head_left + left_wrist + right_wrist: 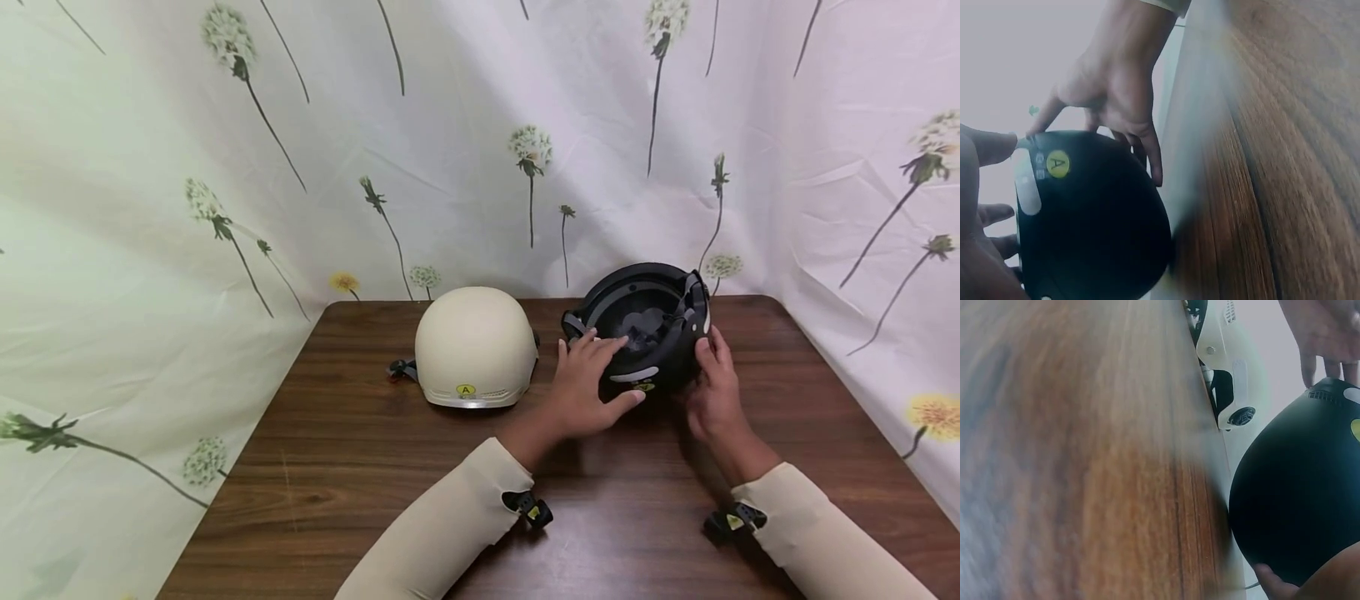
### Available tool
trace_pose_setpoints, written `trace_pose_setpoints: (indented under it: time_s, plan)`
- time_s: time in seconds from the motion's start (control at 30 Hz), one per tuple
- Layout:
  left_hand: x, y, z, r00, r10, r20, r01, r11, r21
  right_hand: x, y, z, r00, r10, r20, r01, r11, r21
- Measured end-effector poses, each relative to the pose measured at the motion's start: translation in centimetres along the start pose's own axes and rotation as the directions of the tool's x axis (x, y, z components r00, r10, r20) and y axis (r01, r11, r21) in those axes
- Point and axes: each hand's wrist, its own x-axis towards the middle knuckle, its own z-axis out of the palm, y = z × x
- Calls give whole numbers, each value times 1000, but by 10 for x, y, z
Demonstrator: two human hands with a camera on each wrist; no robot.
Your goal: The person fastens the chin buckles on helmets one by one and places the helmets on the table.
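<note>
A black helmet [671,367] lies upside down toward the right back of the table, its padded hollow facing up. My right hand [717,400] holds its right side, thumb by the rim and fingers spread along the outer shell, as the left wrist view shows. At the near left rim is my left hand [588,387], fingers extended over the edge and thumb out in front. A yellow "A" sticker [1058,164] marks the black shell beside a pale oval patch [1027,184]. Left of both hands, a cream helmet [474,342] stands dome up.
Both helmets rest on a dark brown wooden table [360,492]. A strap with a buckle [402,369] sticks out from the cream helmet's left side. White cloth with dandelion prints [465,167] hangs behind and at both sides.
</note>
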Motion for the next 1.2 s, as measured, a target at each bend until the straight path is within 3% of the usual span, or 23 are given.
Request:
trace_pose_setpoints:
  time_s: [0.2,0.53,0.7,0.83,1.03,1.2]
  plan:
    - [2,13,-2,997,53,-51,-52,998,29,1,-1,2,1000,12,-3,-12,999,-51]
    - [12,25,-1,998,53,-26,-54,997,-63,2,-1,8,993,-120,-12,117,982,-149]
    - [14,27,-2,998,59,-26,-61,993,-97,2,-3,11,981,-192,-18,183,955,-235]
    - [15,26,-2,997,70,-20,-71,993,-95,1,-5,11,978,-208,-9,194,924,-329]
    - [17,25,0,993,121,-12,-121,989,-83,-1,-8,10,971,-241,3,214,855,-472]
    - [18,27,0,993,114,14,-112,989,-100,-3,-9,10,970,-242,6,211,832,-514]
